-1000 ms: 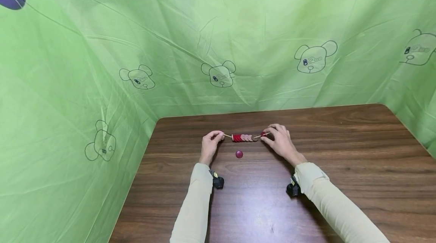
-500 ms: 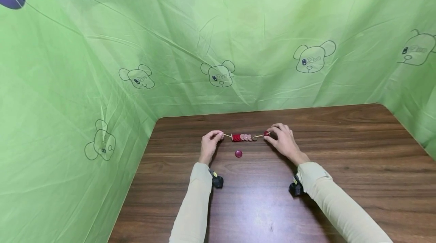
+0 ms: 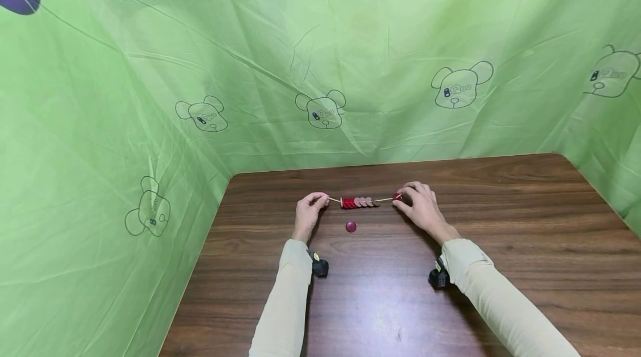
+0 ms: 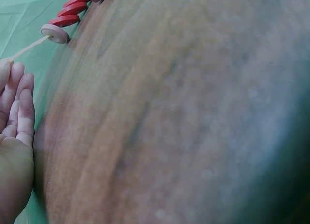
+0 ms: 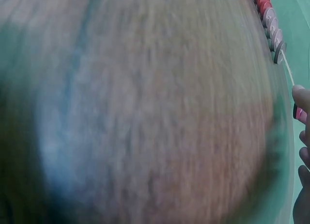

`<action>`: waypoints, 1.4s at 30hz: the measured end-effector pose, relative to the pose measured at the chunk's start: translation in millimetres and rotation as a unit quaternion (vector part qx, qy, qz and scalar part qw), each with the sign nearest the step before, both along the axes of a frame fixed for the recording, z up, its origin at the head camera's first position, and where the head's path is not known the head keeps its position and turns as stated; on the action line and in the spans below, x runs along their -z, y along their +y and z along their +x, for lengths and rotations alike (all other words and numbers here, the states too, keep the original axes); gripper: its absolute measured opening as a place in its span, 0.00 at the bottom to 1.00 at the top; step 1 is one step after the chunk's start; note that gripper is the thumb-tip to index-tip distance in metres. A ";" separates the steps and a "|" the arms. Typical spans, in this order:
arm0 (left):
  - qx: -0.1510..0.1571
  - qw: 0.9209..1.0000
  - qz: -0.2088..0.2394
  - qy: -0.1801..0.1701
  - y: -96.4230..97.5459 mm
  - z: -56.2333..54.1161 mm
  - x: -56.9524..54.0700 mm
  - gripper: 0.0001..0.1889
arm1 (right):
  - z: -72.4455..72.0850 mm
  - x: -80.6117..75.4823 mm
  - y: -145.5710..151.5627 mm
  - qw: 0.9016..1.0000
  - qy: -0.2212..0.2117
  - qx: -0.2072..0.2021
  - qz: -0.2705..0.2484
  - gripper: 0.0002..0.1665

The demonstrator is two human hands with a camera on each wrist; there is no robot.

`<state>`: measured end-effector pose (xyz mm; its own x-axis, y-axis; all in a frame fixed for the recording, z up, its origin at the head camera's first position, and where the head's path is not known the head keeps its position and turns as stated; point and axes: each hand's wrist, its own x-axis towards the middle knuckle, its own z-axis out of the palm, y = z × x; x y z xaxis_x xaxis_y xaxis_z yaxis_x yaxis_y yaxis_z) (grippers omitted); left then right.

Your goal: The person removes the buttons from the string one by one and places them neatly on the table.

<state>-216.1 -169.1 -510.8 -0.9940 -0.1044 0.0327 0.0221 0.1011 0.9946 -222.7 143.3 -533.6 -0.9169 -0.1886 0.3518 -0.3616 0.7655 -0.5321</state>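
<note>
A row of buttons [image 3: 356, 202] in red, pink and brown hangs on a thin pale string [image 3: 334, 199]. My left hand [image 3: 307, 213] pinches the string's left end between thumb and fingertips. In the left wrist view, a pale button [image 4: 54, 33] sits nearest that hand, with red buttons [image 4: 69, 13] behind it. At the other end, my right hand [image 3: 422, 210] pinches a dark red button [image 3: 397, 197] that overlaps the string's end. The right wrist view shows a dark button [image 5: 280, 53] last in the row, with bare string between it and my fingers.
A single maroon button [image 3: 351, 226] lies on the brown wooden table [image 3: 370, 284] in front of the row. A green cloth [image 3: 260, 68] with bear-head drawings hangs behind the table and along its sides. A black wrist camera [image 3: 320, 267] is strapped at the left cuff.
My right hand has shifted a little to the right with the red button, and more bare string shows between it and the row. The left hand stays in place.
</note>
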 end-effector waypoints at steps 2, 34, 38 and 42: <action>0.000 1.000 0.001 0.000 0.1 0.0 -0.3 0.12 | -0.5 0.4 1.6 1.000 0.003 0.002 0.002 0.18; -0.021 1.000 0.007 0.005 -2.2 -13.9 27.0 0.12 | 3.2 -8.6 -9.6 0.999 0.033 -0.023 0.001 0.17; -0.027 1.000 0.002 0.013 -1.8 -14.0 27.8 0.11 | 4.2 -11.1 -16.7 0.998 0.047 -0.037 -0.004 0.17; -0.027 0.999 0.004 0.017 -2.3 -14.1 27.8 0.09 | 6.4 -13.6 -23.9 0.998 0.048 -0.047 -0.011 0.17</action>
<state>-230.2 -171.4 -538.7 -0.9851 -0.1592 0.0644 0.0496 0.0952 0.9942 -216.3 119.4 -520.0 -0.8572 -0.2628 0.4428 -0.4813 0.7147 -0.5075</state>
